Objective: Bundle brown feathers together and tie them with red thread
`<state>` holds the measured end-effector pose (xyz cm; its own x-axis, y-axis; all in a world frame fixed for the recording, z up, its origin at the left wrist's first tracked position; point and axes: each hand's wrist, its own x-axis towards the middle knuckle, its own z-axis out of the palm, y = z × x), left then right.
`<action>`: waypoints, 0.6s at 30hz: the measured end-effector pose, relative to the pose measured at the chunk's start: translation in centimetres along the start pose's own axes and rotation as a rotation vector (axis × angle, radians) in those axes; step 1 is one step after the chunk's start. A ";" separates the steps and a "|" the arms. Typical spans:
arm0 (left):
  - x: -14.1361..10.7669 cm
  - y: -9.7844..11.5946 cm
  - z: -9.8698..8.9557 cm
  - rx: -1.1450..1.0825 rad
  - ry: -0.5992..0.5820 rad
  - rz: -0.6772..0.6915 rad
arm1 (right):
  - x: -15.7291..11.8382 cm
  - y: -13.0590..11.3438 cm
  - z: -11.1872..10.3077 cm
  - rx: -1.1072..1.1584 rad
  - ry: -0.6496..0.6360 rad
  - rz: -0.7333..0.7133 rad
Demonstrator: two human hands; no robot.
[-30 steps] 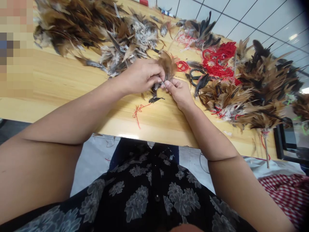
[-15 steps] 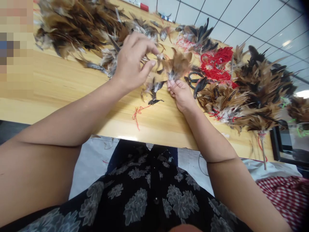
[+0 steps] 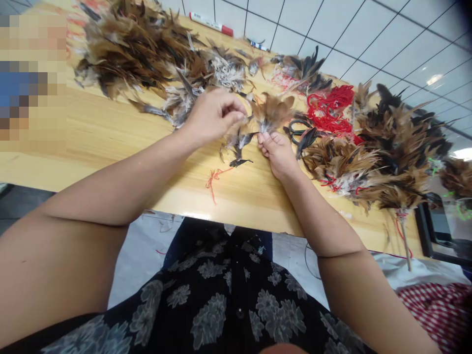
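My right hand [image 3: 275,150] pinches a small bunch of brown feathers [image 3: 271,110] by its pale quill ends, with the tips fanned out away from me. To its left, my left hand [image 3: 217,118] hovers over the table, thumb and forefinger brought together; whatever lies between them is too small to make out. Below the hands lie loose dark feathers [image 3: 240,142] and a tangle of thin red string [image 3: 213,182]. Black-handled scissors [image 3: 295,130], partly covered by feathers, rest just right of the bunch.
A large heap of brown feathers [image 3: 136,49] spreads over the table's [image 3: 99,128] far left. Red yarn [image 3: 332,108] lies at the back right. Beside it are tied feather bundles [image 3: 342,157] and a feather duster with a stick [image 3: 405,241]. A red-capped marker [image 3: 212,23] lies by the tiled wall.
My left hand's thumb and forefinger, apart before, have come together. My right hand keeps its hold on the feather bunch. The whole view has shifted slightly.
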<state>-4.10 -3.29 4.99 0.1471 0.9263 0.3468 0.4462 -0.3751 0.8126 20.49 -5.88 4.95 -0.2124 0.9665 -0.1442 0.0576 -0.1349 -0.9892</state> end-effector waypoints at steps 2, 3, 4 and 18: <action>0.9 -1.5 -1.0 0.040 0.069 0.001 | 0.2 -0.1 -0.2 0.032 0.021 0.022; 1.3 -2.2 -1.2 0.047 0.063 -0.001 | 0.3 -0.1 -0.3 0.048 0.024 0.028; 1.6 -2.8 -1.2 0.051 0.044 0.004 | 0.3 -0.2 -0.4 0.061 0.023 0.032; 4.5 -4.6 2.4 0.143 -0.086 -0.034 | 0.2 -0.3 0.1 0.071 0.034 0.033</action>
<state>-3.37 2.64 1.68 0.2020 0.9403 0.2739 0.5720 -0.3403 0.7463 20.37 -5.64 5.22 -0.1778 0.9680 -0.1771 -0.0054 -0.1809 -0.9835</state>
